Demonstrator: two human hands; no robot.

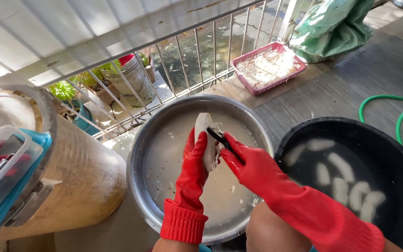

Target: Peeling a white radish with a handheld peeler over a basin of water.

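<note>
A pale, whitish peeled root piece (pixel 205 140) stands upright over the metal basin (pixel 141 154) of cloudy water, clasped from behind by the red-gloved left hand (pixel 193 161), while the red-gloved right hand (pixel 243 161) grips a dark peeler (pixel 216 136) against its right side.

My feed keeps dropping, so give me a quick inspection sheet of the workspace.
Surface: grey plank floor, wet patches.
Job's things: white peeled piece over metal basin of cloudy water; dark peeler.
Clutter: black tub of white pieces; pink basket; tan barrel.
Grips: left hand holds the piece; right hand holds the peeler; red gloves.
Cables: green hose.
Surroundings: railing, potted plants, green bag.
</note>
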